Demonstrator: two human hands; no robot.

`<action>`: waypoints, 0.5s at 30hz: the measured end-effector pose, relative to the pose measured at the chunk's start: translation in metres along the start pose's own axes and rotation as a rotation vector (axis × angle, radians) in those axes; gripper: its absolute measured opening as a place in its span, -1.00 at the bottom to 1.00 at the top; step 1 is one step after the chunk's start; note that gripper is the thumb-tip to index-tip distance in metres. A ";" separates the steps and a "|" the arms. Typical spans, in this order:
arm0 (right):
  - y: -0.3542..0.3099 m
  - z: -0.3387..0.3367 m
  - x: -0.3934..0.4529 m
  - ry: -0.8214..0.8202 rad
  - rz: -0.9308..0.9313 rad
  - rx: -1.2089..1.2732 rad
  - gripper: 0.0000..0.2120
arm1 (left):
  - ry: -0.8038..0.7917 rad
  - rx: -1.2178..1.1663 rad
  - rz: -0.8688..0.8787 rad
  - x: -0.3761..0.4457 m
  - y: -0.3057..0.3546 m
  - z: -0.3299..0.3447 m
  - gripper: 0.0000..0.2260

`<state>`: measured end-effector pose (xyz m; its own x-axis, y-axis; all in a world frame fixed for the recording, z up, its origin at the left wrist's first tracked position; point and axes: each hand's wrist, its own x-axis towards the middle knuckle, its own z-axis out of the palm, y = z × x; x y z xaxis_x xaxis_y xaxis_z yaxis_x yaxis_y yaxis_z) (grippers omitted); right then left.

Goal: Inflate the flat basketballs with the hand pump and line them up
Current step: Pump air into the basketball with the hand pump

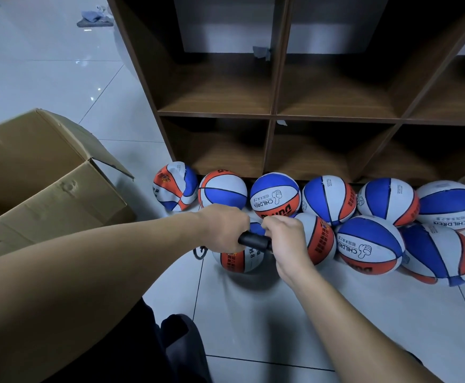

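**Both hands on the pump, balls gathered at the shelf foot**

The person's left hand (223, 228) is curled round the black hand pump (254, 242), and the right hand (285, 239) grips the same pump from the other side, fingers closed round it. The pump lies across the ball being worked on (239, 258), an orange, white and blue basketball on the tiled floor (253, 313) directly under the hands; it carries Chinese characters too small to read with certainty.

Several balls bear print. The ball behind the hands (275, 195) shows "CHILDREN" beside a thumbs-up drawing, with large dark letters on its orange panel that cannot be read fully. The front ball to the right (369, 246) repeats "CHILDREN" and the thumbs-up, as does the far right ball (449, 204). The leftmost ball (174, 185) is dented and creased, visibly short of air.

The balls lie in two loose rows against the foot of a dark wooden cubby shelf (274, 114), touching one another. One upper compartment holds a small bluish scrap (261, 52).

An open cardboard box (46, 183) stands at the left, flaps raised; its contents are out of sight.
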<state>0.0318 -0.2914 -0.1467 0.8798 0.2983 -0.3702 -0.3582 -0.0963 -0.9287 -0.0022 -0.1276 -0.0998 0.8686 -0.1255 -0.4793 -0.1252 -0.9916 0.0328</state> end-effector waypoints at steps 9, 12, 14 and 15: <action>-0.011 -0.067 0.024 -0.066 -0.007 0.004 -0.66 | -0.087 -0.102 -0.101 -0.001 -0.036 -0.009 -0.75; -0.012 -0.087 0.024 -0.077 0.027 0.022 -0.64 | -0.092 -0.114 -0.110 -0.002 -0.037 -0.007 -0.74; -0.015 -0.086 0.022 -0.079 0.033 0.008 -0.63 | -0.074 -0.056 -0.102 -0.001 -0.031 -0.004 -0.74; -0.016 -0.085 0.022 -0.068 0.034 0.003 -0.62 | -0.058 -0.039 -0.100 -0.001 -0.029 -0.002 -0.73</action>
<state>0.0830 -0.3638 -0.1416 0.8440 0.3586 -0.3988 -0.3881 -0.1048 -0.9156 0.0017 -0.0989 -0.0981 0.8463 -0.0253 -0.5321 -0.0196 -0.9997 0.0164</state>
